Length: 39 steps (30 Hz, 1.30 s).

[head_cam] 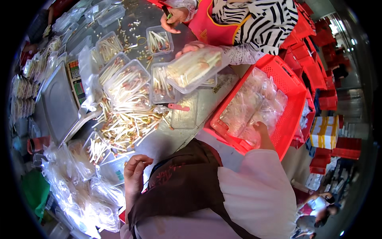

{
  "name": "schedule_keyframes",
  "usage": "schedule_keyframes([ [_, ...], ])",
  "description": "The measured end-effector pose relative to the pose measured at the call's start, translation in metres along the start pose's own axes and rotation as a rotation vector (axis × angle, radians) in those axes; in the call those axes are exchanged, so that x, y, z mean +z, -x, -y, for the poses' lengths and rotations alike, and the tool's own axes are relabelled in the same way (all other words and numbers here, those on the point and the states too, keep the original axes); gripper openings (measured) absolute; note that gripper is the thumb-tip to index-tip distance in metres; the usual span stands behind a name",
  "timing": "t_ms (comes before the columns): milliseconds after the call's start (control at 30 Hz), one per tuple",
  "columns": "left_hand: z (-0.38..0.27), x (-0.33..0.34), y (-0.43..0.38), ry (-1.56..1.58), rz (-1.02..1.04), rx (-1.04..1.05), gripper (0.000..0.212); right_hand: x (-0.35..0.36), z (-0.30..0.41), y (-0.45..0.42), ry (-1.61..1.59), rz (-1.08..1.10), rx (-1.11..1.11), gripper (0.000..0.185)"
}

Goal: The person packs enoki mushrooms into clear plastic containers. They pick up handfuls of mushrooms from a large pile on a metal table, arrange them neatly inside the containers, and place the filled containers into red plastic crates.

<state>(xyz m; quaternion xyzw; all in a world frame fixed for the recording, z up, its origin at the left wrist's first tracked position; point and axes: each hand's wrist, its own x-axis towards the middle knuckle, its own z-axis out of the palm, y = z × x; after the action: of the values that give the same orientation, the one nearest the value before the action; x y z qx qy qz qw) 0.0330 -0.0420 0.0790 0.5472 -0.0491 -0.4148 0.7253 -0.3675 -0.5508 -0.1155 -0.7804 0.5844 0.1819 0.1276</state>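
Observation:
My right hand [261, 129] reaches into a red plastic crate [283, 131], touching the clear-bagged packs [244, 110] inside it; whether its fingers grip one cannot be made out. Near the table's front edge, my left hand [135, 171] is raised with loosely bent fingers and nothing visible in it. Beyond that hand lies a loose heap of long white stems with brown tips [128, 128], apparently mushrooms. A filled clear plastic box [128, 79] rests on the heap's far side. An empty-looking clear tray or lid [185, 115] lies flat, with a pink-handled knife [178, 107] at its far end.
Across the metal table [161, 134], a co-worker's hand tilts a filled clear box [194, 70]; the other hand [174, 19] holds a dark, slim tool. A weighing scale [59, 101] stands left. Plastic bags [86, 197] pile up near left. Red crates [304, 56] stack at right.

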Motion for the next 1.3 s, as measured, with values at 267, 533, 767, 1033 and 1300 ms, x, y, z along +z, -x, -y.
schedule_keyframes([
  [267, 0.026, -0.002, 0.014, 0.199, -0.156, -0.027, 0.016, -0.18, 0.234, 0.084, -0.494, 0.552, -0.487, 0.024],
  [533, 0.027, -0.014, 0.019, 0.24, -0.195, 0.089, 0.015, -0.116, 0.422, 0.149, -0.739, 0.662, -1.25, 0.038],
  [767, 0.038, -0.034, 0.045, 0.281, -0.326, 0.126, 0.014, -0.049, 0.492, 0.183, -0.933, 0.371, -1.193, 0.035],
  [1033, 0.052, -0.036, 0.044, 0.308, -0.302, 0.052, 0.012, -0.031, 0.478, 0.164, -0.96, 0.394, -0.98, 0.021],
  [1300, 0.043, -0.043, 0.03, 0.234, -0.207, 0.014, 0.012, -0.035, 0.512, 0.135, -1.282, 0.548, -0.602, 0.03],
])
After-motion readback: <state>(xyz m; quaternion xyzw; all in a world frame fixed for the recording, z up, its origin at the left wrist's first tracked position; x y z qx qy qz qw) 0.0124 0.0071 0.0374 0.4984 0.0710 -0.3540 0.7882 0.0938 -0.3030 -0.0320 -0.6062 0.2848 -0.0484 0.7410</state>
